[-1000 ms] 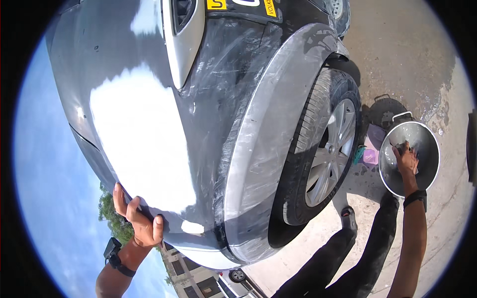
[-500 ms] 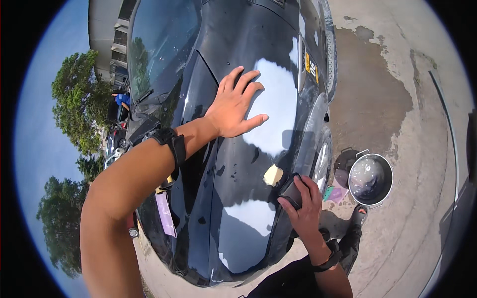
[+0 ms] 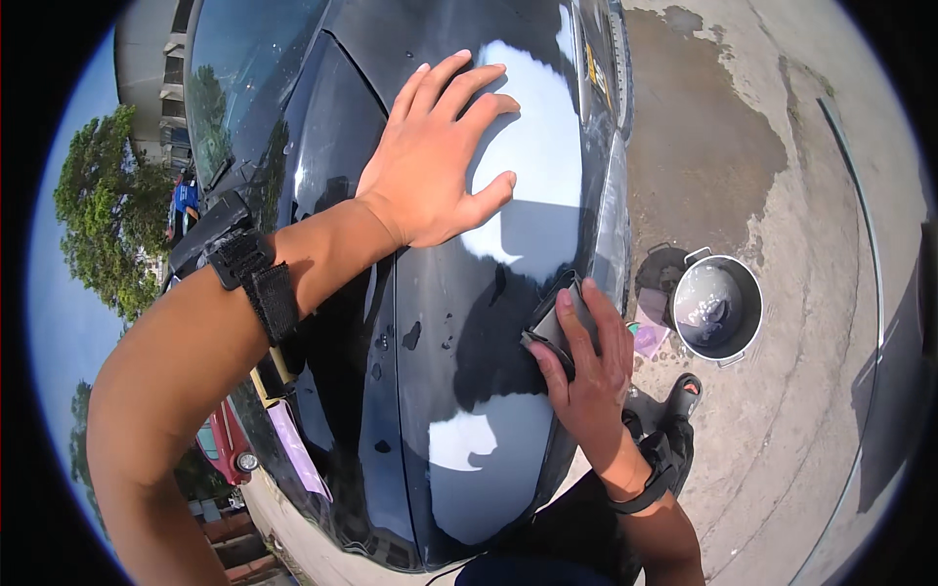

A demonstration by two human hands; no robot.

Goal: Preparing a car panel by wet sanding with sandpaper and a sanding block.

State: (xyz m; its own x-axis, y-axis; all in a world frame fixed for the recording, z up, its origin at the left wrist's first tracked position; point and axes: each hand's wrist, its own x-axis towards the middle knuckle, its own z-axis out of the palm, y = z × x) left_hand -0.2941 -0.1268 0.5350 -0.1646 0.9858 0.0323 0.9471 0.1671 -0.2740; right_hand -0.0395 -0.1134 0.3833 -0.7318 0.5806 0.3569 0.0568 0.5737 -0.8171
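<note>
Below me is a dark car with pale, rough-edged patches. My left hand rests on the panel, fingers spread apart, beside the large upper patch. To the lower right of it, my right hand grips a dark grey pad or block against the panel, between the upper patch and a smaller lower patch. The underside of the pad is hidden.
A metal pot of cloudy liquid stands on concrete at right, near a pink item and my feet. A lilac strip lies at lower left. A red car, a blue-clad person and trees are behind.
My right hand has left the pot and brought the pad onto the panel, then moved it upward. My left hand has shifted from gripping an edge to lying spread on the panel.
</note>
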